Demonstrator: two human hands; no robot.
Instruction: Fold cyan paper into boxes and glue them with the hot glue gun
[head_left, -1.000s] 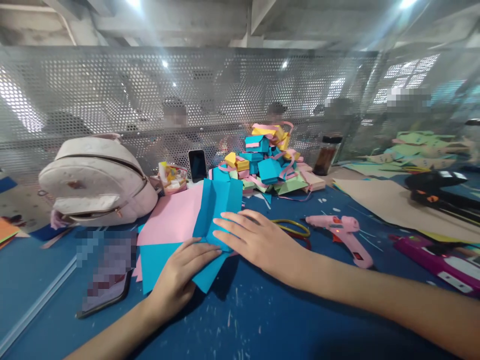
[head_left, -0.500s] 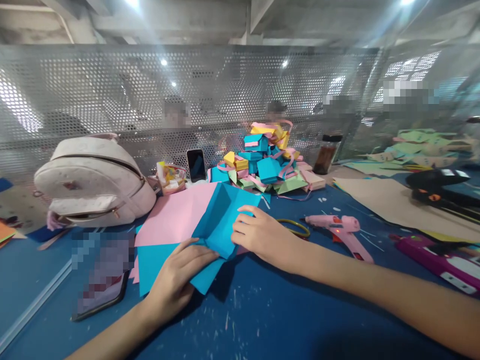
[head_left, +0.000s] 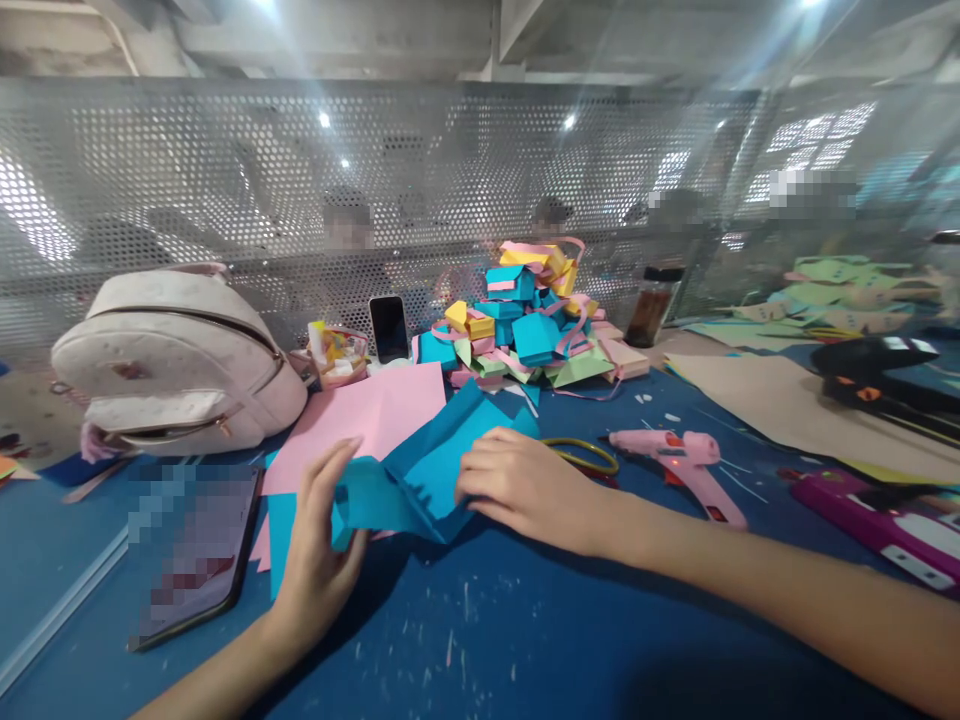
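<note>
A sheet of blue paper [head_left: 442,455], creased and partly folded, lies in front of me with its left flap raised and bent. My right hand [head_left: 517,490] grips its right side, fingers curled over the paper. At the left flap, my left hand [head_left: 319,530] stands on edge with thumb and fingers apart around the paper's end; whether it touches the flap is hard to see. Beneath are a pink sheet [head_left: 382,400] and another blue sheet [head_left: 281,540], partly covered by the folded piece and my left hand.
Folded paper boxes [head_left: 536,340] are piled at the back. A white backpack [head_left: 180,370] and a phone [head_left: 202,560] lie left. To the right are a yellow ring [head_left: 592,465], a pink glue gun [head_left: 686,455], a purple tool [head_left: 870,515], a black stapler-like tool [head_left: 870,375] and a jar [head_left: 656,310].
My left hand has lifted off the paper, moved left and turned on edge with its fingers opened out. The blue paper's left flap has risen; my right hand has barely moved.
</note>
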